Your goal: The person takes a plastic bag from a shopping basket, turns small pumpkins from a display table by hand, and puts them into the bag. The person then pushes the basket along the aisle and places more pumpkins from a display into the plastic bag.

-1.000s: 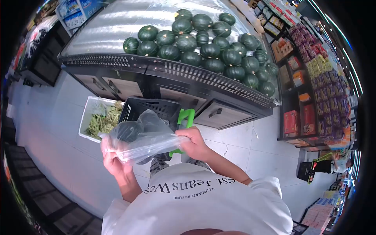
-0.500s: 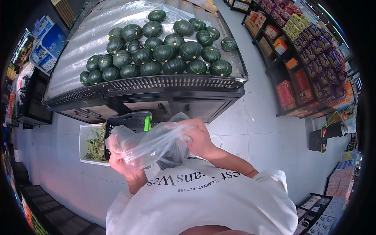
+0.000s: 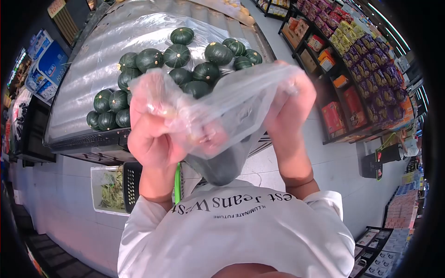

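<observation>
A clear plastic bag (image 3: 232, 106) is stretched between my two raised hands. My left hand (image 3: 150, 134) has its fingers closed on one side of the bag, with film lying over them. My right hand (image 3: 294, 104) grips the opposite side near the rim, slightly blurred. Low in the bag hangs a dark, rounded thing (image 3: 220, 169), seen dimly through the film; its kind is not clear. Beyond the hands, several dark green pumpkins (image 3: 177, 56) lie piled on a display stand (image 3: 69, 106); my hands and the bag hide part of the pile.
Below the stand, a black shopping basket (image 3: 131, 185) with a green handle (image 3: 177, 185) sits beside a white box (image 3: 95, 190) of leafy scraps. Shelves (image 3: 320, 69) of packaged goods run along the right. Farther right, another black basket (image 3: 371, 166) is near a person's sleeve (image 3: 412, 147).
Both hands have risen and moved farther apart, my right one going up and to the right. The bag is now spread wider, in front of the pumpkins.
</observation>
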### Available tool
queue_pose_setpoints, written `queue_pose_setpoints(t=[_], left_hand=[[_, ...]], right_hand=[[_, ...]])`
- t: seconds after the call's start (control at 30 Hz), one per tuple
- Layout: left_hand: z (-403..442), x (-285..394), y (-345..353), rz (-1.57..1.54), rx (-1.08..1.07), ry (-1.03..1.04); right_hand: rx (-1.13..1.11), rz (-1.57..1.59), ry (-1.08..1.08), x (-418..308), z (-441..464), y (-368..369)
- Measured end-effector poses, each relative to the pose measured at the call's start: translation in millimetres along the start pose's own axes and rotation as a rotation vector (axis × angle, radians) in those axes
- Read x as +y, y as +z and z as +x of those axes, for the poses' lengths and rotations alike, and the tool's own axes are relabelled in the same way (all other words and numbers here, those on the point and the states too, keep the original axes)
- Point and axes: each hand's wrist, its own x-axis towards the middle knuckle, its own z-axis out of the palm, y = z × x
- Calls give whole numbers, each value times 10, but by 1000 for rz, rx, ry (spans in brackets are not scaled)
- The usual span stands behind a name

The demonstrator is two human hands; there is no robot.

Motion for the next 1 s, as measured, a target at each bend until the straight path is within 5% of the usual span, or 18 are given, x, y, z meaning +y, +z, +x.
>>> queue_pose_setpoints(t=[0.07, 0.1, 0.17, 0.23, 0.33, 0.5, 0.7, 0.8, 1.0], left_hand=[[397, 151, -111, -120, -168, -54], [611, 215, -180, -188, -259, -87], [1007, 250, -329, -256, -338, -54], [1244, 216, -518, -347, -151, -50], [1709, 128, -936, -46, -184, 140], [1856, 84, -1434, 140, -8, 174], [1798, -212, -1846, 364, 164, 226], [1776, -298, -1941, 423, 265, 274], [1830, -324, -2350, 603, 468, 146]], right_hand=[[82, -351, -251, 85, 437, 265], [-144, 92, -83, 71, 683, 217], [-148, 340, 19, 61, 1072, 300], [116, 159, -64, 103, 1394, 468], [-91, 374, -24, 333, 1996, 211], [217, 57, -17, 878, 1932, 331], [185, 94, -72, 1250, 1926, -30], [183, -131, -260, 1500, 1934, -234], [331, 66, 118, 1786, 1987, -247]])
